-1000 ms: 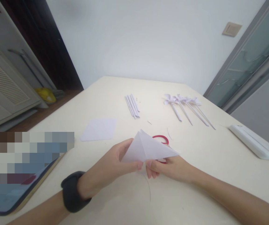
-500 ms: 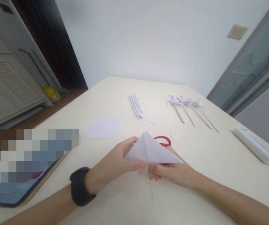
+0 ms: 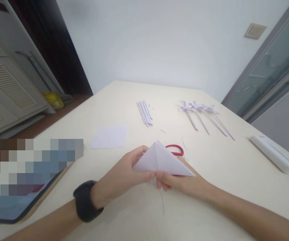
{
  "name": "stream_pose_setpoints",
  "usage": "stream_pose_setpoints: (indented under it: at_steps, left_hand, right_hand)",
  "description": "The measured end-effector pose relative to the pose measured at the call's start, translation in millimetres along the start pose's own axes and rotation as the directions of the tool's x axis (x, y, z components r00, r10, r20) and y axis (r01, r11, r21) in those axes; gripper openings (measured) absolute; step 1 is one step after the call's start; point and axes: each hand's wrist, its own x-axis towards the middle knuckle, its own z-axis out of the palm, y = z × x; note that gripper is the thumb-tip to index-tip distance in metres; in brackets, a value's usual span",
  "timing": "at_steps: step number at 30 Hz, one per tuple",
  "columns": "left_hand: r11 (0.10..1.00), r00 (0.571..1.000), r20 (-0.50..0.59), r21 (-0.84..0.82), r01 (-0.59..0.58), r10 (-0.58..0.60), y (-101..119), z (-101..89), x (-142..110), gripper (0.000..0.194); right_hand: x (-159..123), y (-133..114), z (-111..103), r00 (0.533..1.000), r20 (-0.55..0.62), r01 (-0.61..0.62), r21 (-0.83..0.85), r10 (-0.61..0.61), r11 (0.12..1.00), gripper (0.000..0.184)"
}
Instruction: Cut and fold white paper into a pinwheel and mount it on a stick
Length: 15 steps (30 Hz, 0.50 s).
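Note:
Between my hands is a white sheet of paper (image 3: 159,159) folded into a triangle, with a crease down its middle and its peak pointing away from me. My left hand (image 3: 134,167) pinches its left side, thumb along the lower edge. On the right, my right hand (image 3: 177,179) grips the lower edge with the thumb in front; its other fingers are partly hidden behind the paper. Both thumbs meet near the middle of that edge. Red-handled scissors (image 3: 176,147) show behind the paper; their blades are hidden. A thin paper strip (image 3: 162,201) lies below my hands.
A square white sheet (image 3: 109,137) lies to the left. Rolled paper sticks (image 3: 144,113) and several paper pinwheels (image 3: 197,107) on sticks are farther back. A white packet (image 3: 276,155) is at right. Paper scraps (image 3: 184,143) lie about, and a blurred-out screen (image 3: 34,194) stands at left.
The folded paper stays in both hands. Its layers have spread slightly apart at the peak, and my right fingers have shifted a little left. The view has moved slightly.

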Motion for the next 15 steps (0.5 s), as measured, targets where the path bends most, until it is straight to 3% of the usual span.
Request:
stream_pose_setpoints:
  at_steps: [4, 10, 15]
  left_hand:
    - [0.999, 0.999, -0.044, 0.03, -0.017, 0.018, -1.6, 4.6, -1.5, 0.022]
    - [0.998, 0.999, 0.016, 0.05, 0.028, -0.029, 6.2, 1.2, -4.8, 0.025]
    - [0.998, 0.998, 0.018, 0.002, -0.067, 0.067, 3.7, -3.0, -3.3, 0.018]
  right_hand:
    - [-0.5, 2.6, 1.4, 1.0, -0.007, -0.008, 0.032, 0.009, 0.999, 0.02]
    - [-3.8, 0.2, 2.2, 1.0, -0.015, 0.002, 0.068, -0.001, 0.998, 0.02]
    - [-7.9, -8.0, -4.8, 0.997, -0.074, -0.017, -0.033, 0.015, 0.999, 0.024]
